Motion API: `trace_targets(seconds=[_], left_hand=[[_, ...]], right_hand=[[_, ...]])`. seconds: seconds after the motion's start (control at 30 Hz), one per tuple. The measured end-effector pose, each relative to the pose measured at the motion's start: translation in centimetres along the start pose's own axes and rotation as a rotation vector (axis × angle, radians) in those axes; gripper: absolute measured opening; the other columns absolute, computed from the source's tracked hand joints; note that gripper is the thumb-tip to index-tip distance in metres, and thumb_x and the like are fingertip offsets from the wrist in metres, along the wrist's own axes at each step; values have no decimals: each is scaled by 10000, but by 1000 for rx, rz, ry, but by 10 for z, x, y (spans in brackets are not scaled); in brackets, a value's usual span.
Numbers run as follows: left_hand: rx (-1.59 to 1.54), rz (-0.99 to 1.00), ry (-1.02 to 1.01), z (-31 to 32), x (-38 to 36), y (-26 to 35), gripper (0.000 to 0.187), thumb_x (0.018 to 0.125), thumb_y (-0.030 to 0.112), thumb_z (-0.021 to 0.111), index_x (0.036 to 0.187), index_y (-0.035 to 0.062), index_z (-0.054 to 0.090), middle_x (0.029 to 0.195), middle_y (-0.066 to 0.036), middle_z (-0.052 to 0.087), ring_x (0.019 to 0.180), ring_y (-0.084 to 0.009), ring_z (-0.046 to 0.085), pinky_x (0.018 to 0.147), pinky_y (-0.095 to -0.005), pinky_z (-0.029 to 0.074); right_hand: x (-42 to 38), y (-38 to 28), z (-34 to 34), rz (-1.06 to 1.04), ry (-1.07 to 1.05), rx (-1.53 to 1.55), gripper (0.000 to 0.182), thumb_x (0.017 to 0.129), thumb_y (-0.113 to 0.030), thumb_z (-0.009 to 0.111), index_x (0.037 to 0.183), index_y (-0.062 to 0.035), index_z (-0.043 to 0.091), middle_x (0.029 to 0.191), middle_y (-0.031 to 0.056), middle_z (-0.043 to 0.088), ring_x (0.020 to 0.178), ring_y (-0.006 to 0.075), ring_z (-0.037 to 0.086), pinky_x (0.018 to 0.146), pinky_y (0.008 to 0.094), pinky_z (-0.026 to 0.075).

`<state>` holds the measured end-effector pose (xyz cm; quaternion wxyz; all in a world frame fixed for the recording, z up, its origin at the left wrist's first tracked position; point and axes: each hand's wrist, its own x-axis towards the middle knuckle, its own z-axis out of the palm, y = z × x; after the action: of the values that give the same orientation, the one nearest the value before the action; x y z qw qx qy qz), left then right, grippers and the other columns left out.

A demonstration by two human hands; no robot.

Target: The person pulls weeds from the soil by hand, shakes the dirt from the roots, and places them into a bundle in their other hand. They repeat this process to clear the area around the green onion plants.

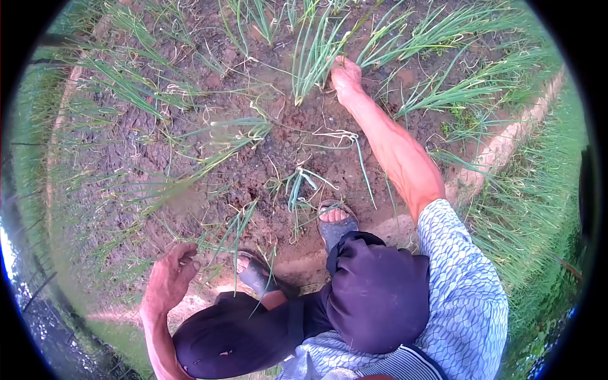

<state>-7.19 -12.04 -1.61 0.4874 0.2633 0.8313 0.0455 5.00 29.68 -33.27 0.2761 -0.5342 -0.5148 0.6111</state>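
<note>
My right hand (pixel 346 75) reaches far forward, its fingers closed low down beside a clump of green onion plants (pixel 311 69). Leaves and the hand itself hide what the fingertips hold, if anything. Nearer my body, my left hand (pixel 168 278) hovers by my left knee with fingers half bent and a gap to the thumb. No object shows in it. Thin onion leaves (pixel 237 225) stand just to its right. Between the hands, a leaning onion clump (pixel 250 134) and a small bent plant (pixel 301 180) grow from the dark, damp soil (pixel 288 142).
My sandalled feet rest on the bed's near edge, the left foot (pixel 253 269) and the right foot (pixel 335 218). More onion plants (pixel 456 88) spread to the right. A raised earth ridge (pixel 500 149) borders that side, with dense green growth (pixel 538 209) beyond it.
</note>
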Motion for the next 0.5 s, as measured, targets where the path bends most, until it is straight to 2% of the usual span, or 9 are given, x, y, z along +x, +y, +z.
trace_targets(seconds=[0.03, 0.07, 0.17, 0.3, 0.33, 0.43, 0.5], left_hand=[[4, -14, -9, 2, -4, -1, 373, 862, 159, 627, 1183, -14, 548, 1061, -164, 654, 954, -263, 635, 849, -360, 486], [6, -18, -10, 4, -8, -1, 359, 858, 152, 630, 1168, -12, 552, 1052, -156, 654, 940, -259, 634, 840, -361, 487], [-49, -43, -15, 8, -18, -2, 354, 836, 123, 618, 1168, 15, 564, 1023, -178, 651, 923, -302, 640, 810, -377, 494], [-59, -59, -19, 13, -21, -5, 362, 846, 144, 632, 1178, 21, 558, 1027, -180, 648, 917, -299, 638, 793, -386, 498], [-46, -58, -27, 12, -21, 0, 363, 852, 151, 631, 1180, 15, 557, 1033, -183, 643, 922, -300, 637, 793, -387, 499], [-24, -52, -12, 11, -21, 5, 366, 853, 152, 630, 1181, 8, 557, 1049, -187, 634, 931, -304, 634, 793, -385, 501], [-21, -67, -14, 9, -21, 8, 364, 857, 156, 631, 1177, -3, 557, 1057, -178, 635, 935, -289, 633, 808, -376, 496]], right_hand=[[3, -4, 2, 136, 0, 73, 102, 880, -126, 584, 907, -65, 662, 754, 63, 654, 636, 138, 595, 582, 312, 468], [3, -6, 3, 70, 41, -122, 73, 848, -102, 595, 873, -71, 656, 740, 68, 648, 592, 143, 603, 544, 310, 472], [12, 1, -4, -73, 128, -328, 66, 822, -68, 592, 855, -71, 648, 727, 64, 645, 603, 160, 622, 548, 322, 482], [21, -3, -3, -464, 184, -545, 152, 797, -73, 610, 946, -66, 641, 761, 131, 656, 741, 270, 661, 663, 370, 515], [29, -3, -3, -627, 123, -595, 183, 784, -87, 629, 965, -73, 652, 791, 170, 658, 791, 343, 650, 704, 411, 522], [47, -14, -9, -840, -195, -981, 204, 755, -85, 655, 958, -100, 671, 852, 201, 658, 827, 374, 641, 728, 441, 522], [70, -7, 4, -485, -343, -617, 196, 760, -156, 657, 953, -131, 679, 933, 189, 659, 883, 363, 640, 764, 437, 522]])
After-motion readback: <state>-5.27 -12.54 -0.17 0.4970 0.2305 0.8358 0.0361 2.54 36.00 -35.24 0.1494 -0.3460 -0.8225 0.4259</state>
